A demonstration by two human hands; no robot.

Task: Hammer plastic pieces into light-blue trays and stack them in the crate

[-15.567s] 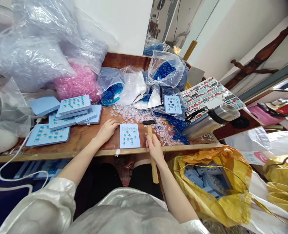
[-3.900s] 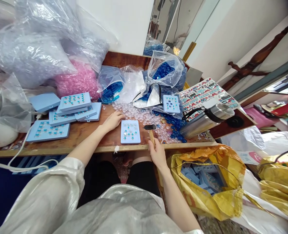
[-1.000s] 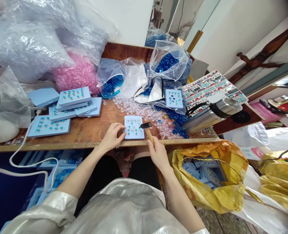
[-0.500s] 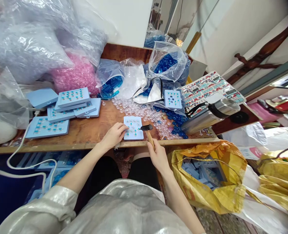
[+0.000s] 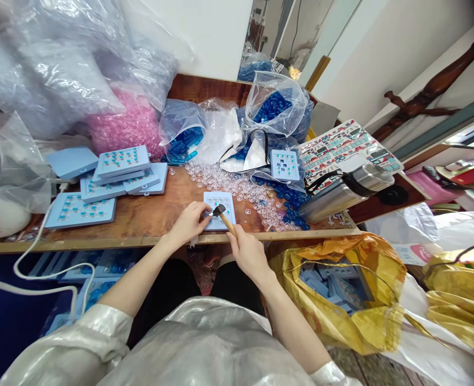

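Hammer (image 5: 227, 222) in the right hand (image 5: 248, 249), over a blue panel (image 5: 229, 206) by the counter (image 5: 148, 217)'s near edge.
Grip clamped on the wooden handle, with the black head above the panel; cannot tell whether touching. Left hand (image 5: 189, 222) at the panel's left side, thumb and finger close together; cannot tell whether clamped on something small. For the hammer, expect head-heavy and stiff: best held low on the handle. For the panel, probably light, rigid, slightly slippery: best steadied by the rim.
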